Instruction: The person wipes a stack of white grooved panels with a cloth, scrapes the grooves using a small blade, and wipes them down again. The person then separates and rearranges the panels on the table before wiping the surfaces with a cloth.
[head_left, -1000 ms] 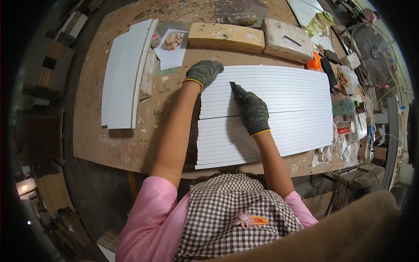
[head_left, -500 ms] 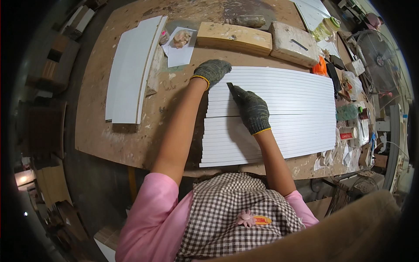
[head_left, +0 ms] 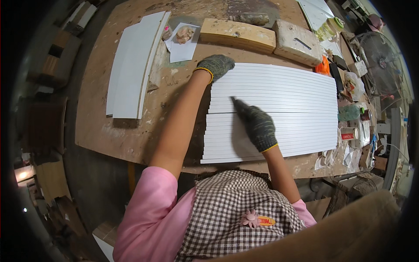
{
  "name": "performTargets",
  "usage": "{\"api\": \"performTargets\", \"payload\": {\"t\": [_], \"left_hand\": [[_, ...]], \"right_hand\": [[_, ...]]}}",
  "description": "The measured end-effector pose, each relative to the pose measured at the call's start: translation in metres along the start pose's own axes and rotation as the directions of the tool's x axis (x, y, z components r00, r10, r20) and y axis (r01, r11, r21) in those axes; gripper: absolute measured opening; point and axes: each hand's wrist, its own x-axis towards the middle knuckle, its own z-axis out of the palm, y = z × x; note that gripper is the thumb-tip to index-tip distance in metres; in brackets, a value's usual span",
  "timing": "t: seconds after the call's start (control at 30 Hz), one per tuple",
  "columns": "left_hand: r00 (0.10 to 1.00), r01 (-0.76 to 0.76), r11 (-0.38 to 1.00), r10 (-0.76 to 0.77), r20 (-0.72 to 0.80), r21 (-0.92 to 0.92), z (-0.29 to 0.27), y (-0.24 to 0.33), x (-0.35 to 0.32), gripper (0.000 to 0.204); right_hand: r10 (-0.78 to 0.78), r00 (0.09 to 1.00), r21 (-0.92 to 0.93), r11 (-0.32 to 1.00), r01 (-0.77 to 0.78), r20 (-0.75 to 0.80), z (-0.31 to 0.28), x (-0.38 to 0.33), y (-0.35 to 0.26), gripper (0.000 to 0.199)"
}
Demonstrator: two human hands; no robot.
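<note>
Many narrow white strips [head_left: 297, 96] lie side by side in two blocks on the brown worktable, a thin dark gap running between the blocks. At the far left corner of the strips is my left hand [head_left: 216, 68], in a dark knit glove with a yellow cuff, its fingers curled against the end of the far strips. My right hand [head_left: 256, 124], gloved the same way, is closed around a thin dark blade-like tool [head_left: 235, 100]. The tool's tip points far left, over the strips near the gap. Its exact kind is too blurred to tell.
White boards [head_left: 135, 65] are stacked on the left of the worktable [head_left: 98, 126]. Beyond the strips lie a wooden block [head_left: 238, 36] and a wrapped block [head_left: 297, 43] with a small dark bar on top. Bottles, a cup [head_left: 348, 133] and a fan [head_left: 379, 61] crowd the right.
My right hand has moved nearer to me and slightly right with the dark tool, from the far strips to near the gap. My left hand stays at the corner.
</note>
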Motion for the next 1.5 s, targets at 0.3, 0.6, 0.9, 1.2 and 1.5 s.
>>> {"api": "performTargets", "payload": {"t": [0.3, 0.6, 0.9, 1.2, 1.5], "left_hand": [[0.999, 0.034, 0.999, -0.034, -0.026, -0.017, -0.005, 0.007, -0.003, 0.041], [0.988, -0.061, 0.995, 0.071, -0.140, 0.081, 0.010, 0.003, -0.004, 0.034], [0.771, 0.046, 0.905, -0.302, -0.561, -0.423, 0.061, -0.001, -0.022, 0.030], [0.789, 0.112, 0.971, -0.215, -0.575, -0.210, 0.062, 0.002, -0.019, 0.032], [0.808, 0.176, 0.966, -0.251, -0.533, -0.189, 0.071, -0.005, -0.018, 0.034]], "right_hand": [[0.080, 0.986, -0.118, 0.991, -0.063, 0.146, 0.016, -0.009, -0.017, 0.042], [-0.015, 0.997, -0.091, 0.996, 0.023, 0.079, 0.005, -0.016, -0.019, 0.048], [0.101, 0.991, 0.488, 0.872, -0.045, -0.088, -0.050, -0.009, 0.053, 0.040], [0.601, 0.719, 0.311, 0.798, -0.517, -0.349, -0.123, -0.028, 0.210, 0.031], [0.625, 0.575, 0.231, 0.757, -0.611, -0.528, -0.171, -0.051, 0.254, 0.031]]}}
